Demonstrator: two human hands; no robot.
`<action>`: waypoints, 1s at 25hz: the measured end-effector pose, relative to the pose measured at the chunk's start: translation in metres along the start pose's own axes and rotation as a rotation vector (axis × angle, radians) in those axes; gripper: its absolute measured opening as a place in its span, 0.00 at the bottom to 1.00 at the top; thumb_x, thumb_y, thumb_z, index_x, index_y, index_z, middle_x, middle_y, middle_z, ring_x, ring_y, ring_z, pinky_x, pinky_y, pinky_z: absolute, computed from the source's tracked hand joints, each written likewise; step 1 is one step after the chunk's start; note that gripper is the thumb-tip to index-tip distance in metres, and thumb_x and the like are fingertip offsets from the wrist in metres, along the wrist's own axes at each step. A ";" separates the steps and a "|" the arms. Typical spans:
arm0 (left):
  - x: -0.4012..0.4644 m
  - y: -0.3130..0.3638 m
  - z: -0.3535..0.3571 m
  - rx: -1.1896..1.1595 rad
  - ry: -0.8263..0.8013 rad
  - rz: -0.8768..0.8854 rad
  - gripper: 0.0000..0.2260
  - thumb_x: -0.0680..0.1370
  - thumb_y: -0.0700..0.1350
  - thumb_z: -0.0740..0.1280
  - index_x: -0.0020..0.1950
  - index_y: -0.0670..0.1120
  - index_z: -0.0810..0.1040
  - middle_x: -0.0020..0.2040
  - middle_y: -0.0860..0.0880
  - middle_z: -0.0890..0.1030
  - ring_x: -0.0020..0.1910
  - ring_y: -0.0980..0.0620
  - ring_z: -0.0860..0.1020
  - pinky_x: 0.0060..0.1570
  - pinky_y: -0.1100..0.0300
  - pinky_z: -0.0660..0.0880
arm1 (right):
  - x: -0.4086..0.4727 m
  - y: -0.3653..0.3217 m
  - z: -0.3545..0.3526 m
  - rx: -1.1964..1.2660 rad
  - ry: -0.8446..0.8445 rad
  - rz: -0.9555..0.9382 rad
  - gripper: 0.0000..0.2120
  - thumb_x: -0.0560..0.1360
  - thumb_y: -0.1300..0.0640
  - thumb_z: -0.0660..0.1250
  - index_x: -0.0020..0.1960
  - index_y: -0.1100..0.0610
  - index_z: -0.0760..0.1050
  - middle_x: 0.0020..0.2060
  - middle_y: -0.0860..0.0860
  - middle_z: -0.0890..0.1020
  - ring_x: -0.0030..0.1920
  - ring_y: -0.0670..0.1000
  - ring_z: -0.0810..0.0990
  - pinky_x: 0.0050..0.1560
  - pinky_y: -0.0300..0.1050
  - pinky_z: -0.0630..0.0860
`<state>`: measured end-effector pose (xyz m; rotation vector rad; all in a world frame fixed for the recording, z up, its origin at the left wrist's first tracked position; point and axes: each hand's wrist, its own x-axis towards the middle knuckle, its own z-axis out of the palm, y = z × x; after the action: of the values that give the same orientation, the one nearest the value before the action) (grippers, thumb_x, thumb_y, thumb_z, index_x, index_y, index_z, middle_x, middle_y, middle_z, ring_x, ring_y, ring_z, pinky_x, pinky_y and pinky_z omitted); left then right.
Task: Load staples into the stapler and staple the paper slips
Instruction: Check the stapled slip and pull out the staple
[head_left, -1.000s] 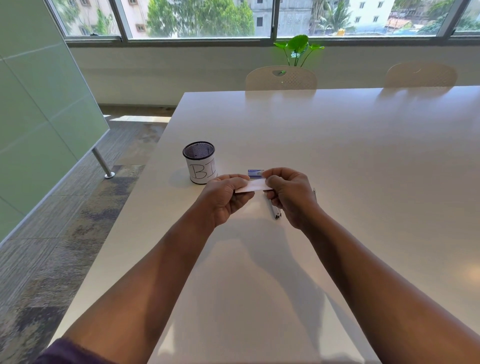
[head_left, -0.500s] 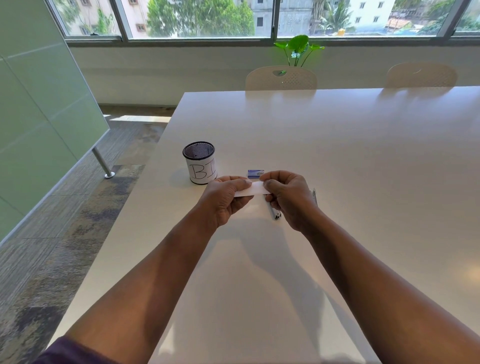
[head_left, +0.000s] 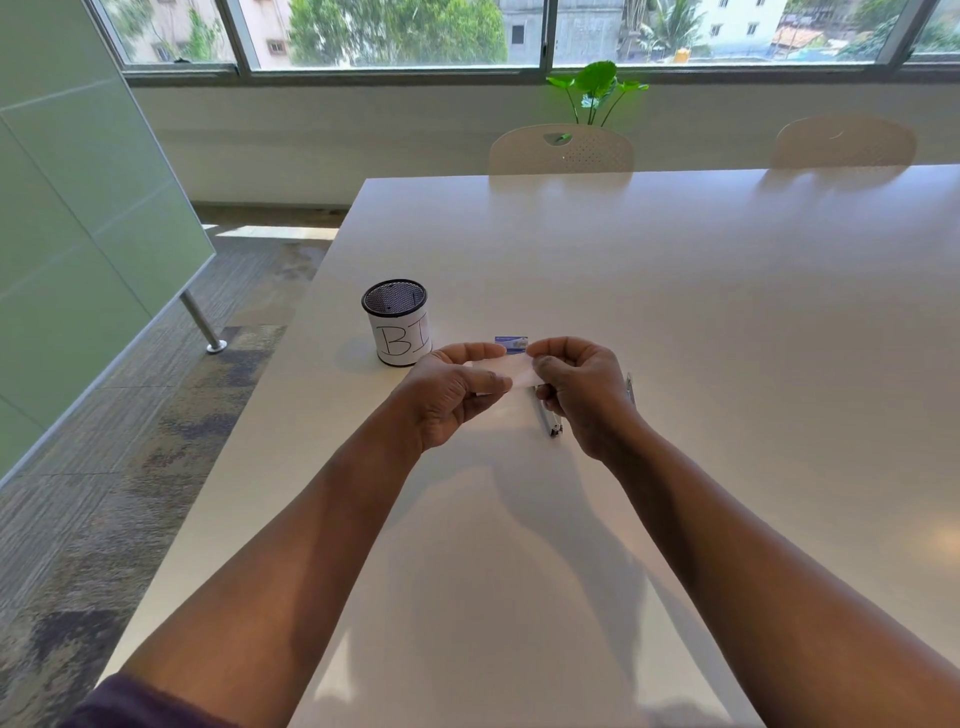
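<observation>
Pinching paper slip (head_left: 511, 372) w/ both hands, stapler (head_left: 549, 421) mostly hidden

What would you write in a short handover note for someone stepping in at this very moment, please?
Left hand: pinches the left end of the paper slip.
Right hand: pinches the slip's right end; the slip is held above the table.
Stapler: lies on the table under the right hand, mostly hidden.
Staple box: small, blue, on the table just behind the hands.
Mesh cup: stands left of the box.
Done: cannot tell if staples are loaded.
Left: check the stapler and staple the slips.
</observation>
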<state>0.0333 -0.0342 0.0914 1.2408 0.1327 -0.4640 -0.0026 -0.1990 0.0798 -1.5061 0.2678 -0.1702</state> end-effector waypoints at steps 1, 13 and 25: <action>0.001 0.000 0.000 0.005 0.004 0.003 0.16 0.70 0.25 0.72 0.52 0.41 0.83 0.40 0.44 0.86 0.38 0.48 0.86 0.36 0.62 0.82 | 0.001 0.000 0.000 0.004 -0.003 0.005 0.08 0.78 0.66 0.65 0.48 0.59 0.82 0.31 0.49 0.81 0.27 0.47 0.76 0.28 0.39 0.72; 0.012 0.000 -0.002 -0.032 0.103 -0.009 0.03 0.75 0.33 0.74 0.44 0.39 0.82 0.38 0.43 0.85 0.32 0.52 0.84 0.30 0.62 0.80 | 0.001 -0.005 0.002 -0.023 -0.070 0.000 0.08 0.79 0.67 0.64 0.52 0.63 0.82 0.41 0.57 0.83 0.27 0.47 0.74 0.33 0.44 0.73; 0.008 0.005 -0.009 0.003 -0.049 0.048 0.19 0.72 0.23 0.69 0.58 0.39 0.80 0.50 0.38 0.84 0.45 0.45 0.86 0.44 0.60 0.83 | 0.007 -0.003 -0.002 0.073 -0.072 0.021 0.07 0.78 0.63 0.69 0.54 0.54 0.80 0.36 0.52 0.83 0.30 0.48 0.79 0.32 0.41 0.76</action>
<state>0.0438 -0.0266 0.0900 1.2315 0.0605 -0.4528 0.0037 -0.2029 0.0822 -1.4337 0.2172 -0.1079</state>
